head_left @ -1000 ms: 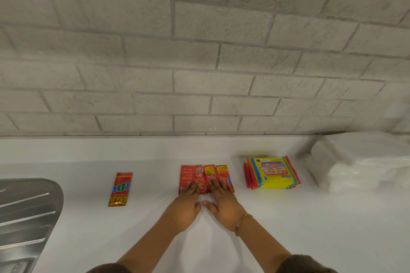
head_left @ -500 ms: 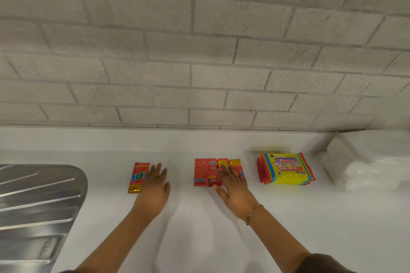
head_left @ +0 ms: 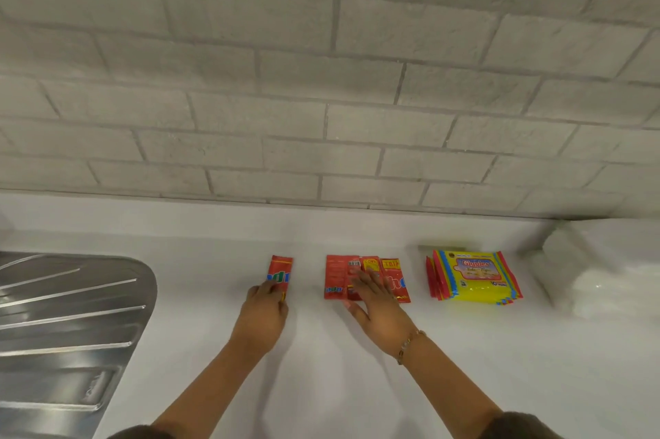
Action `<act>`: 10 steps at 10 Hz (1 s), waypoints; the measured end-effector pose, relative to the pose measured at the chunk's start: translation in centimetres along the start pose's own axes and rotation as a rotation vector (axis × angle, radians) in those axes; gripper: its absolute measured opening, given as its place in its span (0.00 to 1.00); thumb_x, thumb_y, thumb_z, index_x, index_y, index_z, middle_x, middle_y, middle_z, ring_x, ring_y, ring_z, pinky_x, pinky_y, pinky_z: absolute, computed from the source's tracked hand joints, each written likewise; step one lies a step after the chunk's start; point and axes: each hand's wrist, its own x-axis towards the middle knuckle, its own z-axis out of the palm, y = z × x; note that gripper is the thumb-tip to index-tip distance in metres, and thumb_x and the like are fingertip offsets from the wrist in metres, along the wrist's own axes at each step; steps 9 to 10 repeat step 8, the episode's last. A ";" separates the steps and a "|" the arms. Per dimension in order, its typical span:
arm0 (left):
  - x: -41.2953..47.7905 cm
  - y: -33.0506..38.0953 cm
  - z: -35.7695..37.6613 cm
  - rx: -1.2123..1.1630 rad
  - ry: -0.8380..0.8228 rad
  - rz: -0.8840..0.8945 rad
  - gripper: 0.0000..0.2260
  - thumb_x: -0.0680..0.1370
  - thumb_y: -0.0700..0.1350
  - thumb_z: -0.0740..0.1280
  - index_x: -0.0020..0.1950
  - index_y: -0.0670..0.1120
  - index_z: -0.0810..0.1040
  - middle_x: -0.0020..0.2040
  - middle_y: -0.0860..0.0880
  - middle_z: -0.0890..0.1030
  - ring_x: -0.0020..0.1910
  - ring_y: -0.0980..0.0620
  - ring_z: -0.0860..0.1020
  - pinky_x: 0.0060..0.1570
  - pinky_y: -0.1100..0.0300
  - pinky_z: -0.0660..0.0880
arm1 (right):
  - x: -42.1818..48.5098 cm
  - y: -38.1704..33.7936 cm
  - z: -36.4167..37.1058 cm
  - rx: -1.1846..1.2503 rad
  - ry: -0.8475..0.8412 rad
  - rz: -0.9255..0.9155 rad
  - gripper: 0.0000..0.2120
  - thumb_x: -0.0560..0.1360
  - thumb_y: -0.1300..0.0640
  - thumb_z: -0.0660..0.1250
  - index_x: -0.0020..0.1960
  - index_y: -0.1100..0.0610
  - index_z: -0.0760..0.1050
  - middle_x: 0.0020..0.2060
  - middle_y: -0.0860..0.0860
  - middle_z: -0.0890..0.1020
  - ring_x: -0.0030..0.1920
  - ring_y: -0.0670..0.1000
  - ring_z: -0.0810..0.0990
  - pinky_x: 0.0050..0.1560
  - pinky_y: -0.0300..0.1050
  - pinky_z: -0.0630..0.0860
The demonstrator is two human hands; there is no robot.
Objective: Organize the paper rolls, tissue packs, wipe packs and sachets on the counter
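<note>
Honestly, the risk sits with the lone red sachet (head_left: 281, 273) left of centre in the frame. The left hand (head_left: 262, 317) has its fingers curled over the sachet's near end, pinching it or only pressing on it, I cannot tell which. A thin foil packet lying flat on a slick white counter (head_left: 214, 349) tends to skate away from fingertips instead of lifting. I'd guess a push toward the group could also ruffle the row.

That row of red sachets (head_left: 364, 278) lies mid-frame, overlapping like shingles, with the right hand (head_left: 378, 310) resting flat and open on it, grasping nothing. If that hand lifts off too soon, the loose stack may well fan out.

Right of centre lies a pile of yellow wipe packs (head_left: 475, 278), the top one reading "Giggles". Fragments of coloured lettering show on the sachets, too broken to read. Blurred white packs (head_left: 607, 270) fill the right edge of the frame.
</note>
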 end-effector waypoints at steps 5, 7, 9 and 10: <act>1.5 5.8 1.9 -0.092 -0.108 0.129 0.18 0.81 0.47 0.54 0.71 0.47 0.66 0.73 0.48 0.64 0.68 0.48 0.65 0.69 0.59 0.63 | -1.1 1.6 -0.9 -0.003 0.003 0.040 0.26 0.80 0.43 0.51 0.76 0.48 0.53 0.77 0.48 0.54 0.77 0.51 0.45 0.76 0.50 0.42; 1.9 5.3 -0.7 -0.146 -0.098 0.251 0.18 0.80 0.46 0.55 0.70 0.47 0.68 0.72 0.49 0.66 0.66 0.47 0.66 0.66 0.59 0.65 | -0.9 1.6 -2.7 0.003 -0.009 0.006 0.27 0.80 0.43 0.52 0.75 0.51 0.55 0.76 0.50 0.56 0.77 0.51 0.46 0.76 0.49 0.43; 2.7 5.6 -4.4 -0.124 -0.075 0.324 0.19 0.81 0.46 0.56 0.71 0.45 0.67 0.75 0.49 0.62 0.71 0.47 0.62 0.69 0.58 0.60 | -0.4 1.3 -5.5 -0.058 0.014 -0.031 0.26 0.80 0.45 0.52 0.75 0.54 0.55 0.76 0.51 0.56 0.77 0.51 0.47 0.75 0.46 0.42; 2.7 5.6 -4.4 -0.124 -0.075 0.324 0.19 0.81 0.46 0.56 0.71 0.45 0.67 0.75 0.49 0.62 0.71 0.47 0.62 0.69 0.58 0.60 | -0.4 1.3 -5.5 -0.058 0.014 -0.031 0.26 0.80 0.45 0.52 0.75 0.54 0.55 0.76 0.51 0.56 0.77 0.51 0.47 0.75 0.46 0.42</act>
